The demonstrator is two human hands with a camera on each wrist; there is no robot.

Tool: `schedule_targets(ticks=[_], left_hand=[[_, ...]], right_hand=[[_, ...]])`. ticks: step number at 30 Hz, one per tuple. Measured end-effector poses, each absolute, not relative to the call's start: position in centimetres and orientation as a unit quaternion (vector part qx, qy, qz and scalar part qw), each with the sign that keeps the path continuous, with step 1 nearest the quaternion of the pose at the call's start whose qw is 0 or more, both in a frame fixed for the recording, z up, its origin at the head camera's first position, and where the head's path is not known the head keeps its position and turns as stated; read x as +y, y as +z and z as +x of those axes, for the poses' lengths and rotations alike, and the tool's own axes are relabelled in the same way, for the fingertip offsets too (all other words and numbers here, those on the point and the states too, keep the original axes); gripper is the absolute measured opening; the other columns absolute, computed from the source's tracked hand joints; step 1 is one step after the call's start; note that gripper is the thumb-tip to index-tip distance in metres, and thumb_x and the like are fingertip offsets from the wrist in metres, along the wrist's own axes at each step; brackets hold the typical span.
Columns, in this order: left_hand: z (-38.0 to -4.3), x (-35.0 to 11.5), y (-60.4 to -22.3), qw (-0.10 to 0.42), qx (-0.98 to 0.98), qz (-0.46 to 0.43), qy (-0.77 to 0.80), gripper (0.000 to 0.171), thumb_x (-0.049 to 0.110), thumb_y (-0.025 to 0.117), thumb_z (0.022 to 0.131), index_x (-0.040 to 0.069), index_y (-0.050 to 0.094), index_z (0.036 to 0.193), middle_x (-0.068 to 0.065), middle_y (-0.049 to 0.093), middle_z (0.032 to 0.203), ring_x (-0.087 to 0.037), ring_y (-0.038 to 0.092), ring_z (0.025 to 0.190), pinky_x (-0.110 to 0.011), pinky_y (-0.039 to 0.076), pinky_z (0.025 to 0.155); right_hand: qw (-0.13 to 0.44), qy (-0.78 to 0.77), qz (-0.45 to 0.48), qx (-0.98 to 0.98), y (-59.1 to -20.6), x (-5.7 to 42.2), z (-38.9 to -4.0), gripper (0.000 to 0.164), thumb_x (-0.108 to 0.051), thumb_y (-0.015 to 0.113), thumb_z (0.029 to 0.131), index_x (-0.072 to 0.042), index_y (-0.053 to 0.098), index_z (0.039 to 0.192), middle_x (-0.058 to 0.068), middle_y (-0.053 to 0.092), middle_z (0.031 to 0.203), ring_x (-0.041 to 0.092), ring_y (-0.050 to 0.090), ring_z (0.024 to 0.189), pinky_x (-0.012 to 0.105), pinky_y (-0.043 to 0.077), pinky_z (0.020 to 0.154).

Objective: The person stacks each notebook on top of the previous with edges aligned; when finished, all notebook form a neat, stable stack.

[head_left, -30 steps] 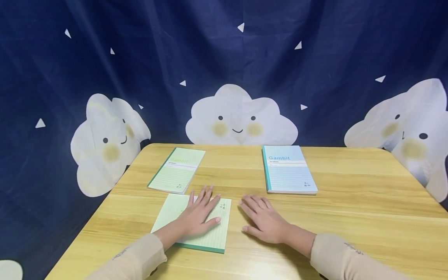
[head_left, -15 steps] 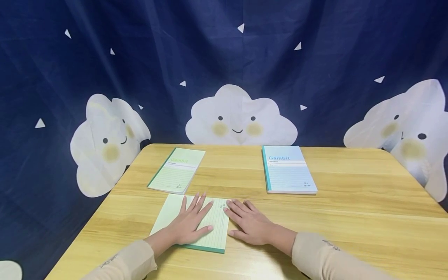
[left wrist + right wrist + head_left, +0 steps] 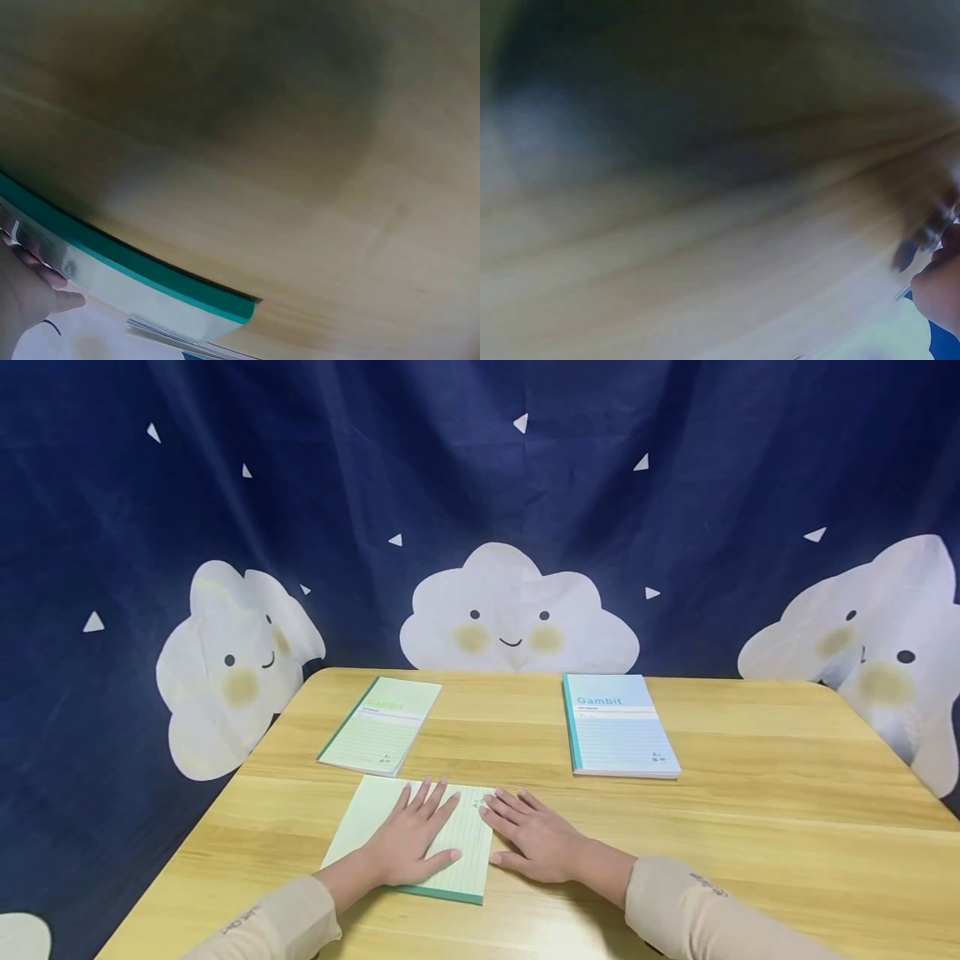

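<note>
My left hand (image 3: 412,839) lies flat with spread fingers on a pale green notebook (image 3: 345,827), which is turned sideways so that its green spine (image 3: 142,262) faces me. In the left wrist view the thumb and fingers show at the lower left, over the cover. My right hand (image 3: 536,839) is laid down with extended fingers at the notebook's right edge, its fingertips overlapping the corner print. Only part of the right hand (image 3: 939,289) shows at the right side of the right wrist view.
Another green Gambit notebook (image 3: 382,727) lies at the back left of the wooden table (image 3: 720,860). A blue Gambit notebook (image 3: 622,727), seemingly a thick one or a stack, lies at the back right. A dark blue curtain with clouds (image 3: 517,610) hangs behind the table's far edge.
The right hand has moved left from the bare table to the notebook's right edge. My left hand has shifted slightly left and nearer me on the cover. The other notebooks stay put.
</note>
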State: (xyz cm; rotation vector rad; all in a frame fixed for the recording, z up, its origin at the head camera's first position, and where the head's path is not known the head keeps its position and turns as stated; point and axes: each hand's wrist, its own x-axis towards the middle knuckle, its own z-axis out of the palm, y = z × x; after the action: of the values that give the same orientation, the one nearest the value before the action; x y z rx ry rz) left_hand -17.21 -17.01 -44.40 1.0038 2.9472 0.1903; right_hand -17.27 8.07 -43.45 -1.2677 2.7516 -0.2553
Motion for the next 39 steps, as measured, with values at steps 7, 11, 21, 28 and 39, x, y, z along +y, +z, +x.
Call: schedule_targets(ticks=[7,11,21,28,39], left_hand=[[-16.8,-16.0,-44.7,0.007,0.943,0.328,0.06,0.075,0.059,0.035,0.091,0.008,0.027,0.146,-0.021,0.022,0.151,-0.042,0.021,0.138,-0.061,0.017,0.11],[-16.7,-15.0,-44.7,0.018,0.944,0.324,0.063,0.076,0.061,0.033,0.091,0.01,0.027,0.146,-0.021,0.021,0.152,-0.042,0.019,0.139,-0.061,0.016,0.11],[-16.7,-12.8,-44.3,0.029,0.939,0.334,0.074,0.074,0.06,0.032,0.091,0.01,0.028,0.146,-0.02,0.021,0.152,-0.042,0.019,0.139,-0.061,0.016,0.111],[-17.2,-11.0,-44.2,0.032,0.935,0.345,0.073,0.072,0.059,0.03,0.093,0.01,0.029,0.146,-0.019,0.022,0.152,-0.041,0.019,0.14,-0.06,0.016,0.111],[-19.3,-7.7,-43.3,0.044,0.941,0.314,0.12,0.061,0.041,0.029,0.097,0.0,0.031,0.143,-0.013,0.033,0.149,-0.033,0.027,0.139,-0.058,0.016,0.112]], right_hand=[[0.042,-0.097,-0.422,0.901,-43.7,9.5,-16.7,0.059,-0.046,0.033,0.098,-0.012,0.029,0.146,0.009,0.025,0.153,0.028,0.019,0.142,0.05,0.02,0.114],[0.027,-0.103,-0.425,0.899,-44.0,10.4,-16.5,0.059,-0.046,0.033,0.098,-0.011,0.03,0.146,0.01,0.027,0.152,0.029,0.022,0.142,0.052,0.022,0.112],[0.01,-0.107,-0.423,0.9,-44.2,12.6,-16.2,0.058,-0.044,0.036,0.098,-0.011,0.032,0.145,0.009,0.029,0.151,0.028,0.024,0.141,0.05,0.024,0.112],[-0.019,-0.098,-0.419,0.902,-44.3,14.3,-15.9,0.056,-0.041,0.038,0.098,-0.009,0.035,0.143,0.012,0.033,0.15,0.03,0.028,0.139,0.049,0.027,0.11],[-0.056,-0.101,-0.399,0.91,-44.6,16.5,-15.7,0.057,-0.04,0.042,0.097,-0.004,0.039,0.14,0.012,0.037,0.147,0.031,0.032,0.137,0.021,-0.004,0.116]])
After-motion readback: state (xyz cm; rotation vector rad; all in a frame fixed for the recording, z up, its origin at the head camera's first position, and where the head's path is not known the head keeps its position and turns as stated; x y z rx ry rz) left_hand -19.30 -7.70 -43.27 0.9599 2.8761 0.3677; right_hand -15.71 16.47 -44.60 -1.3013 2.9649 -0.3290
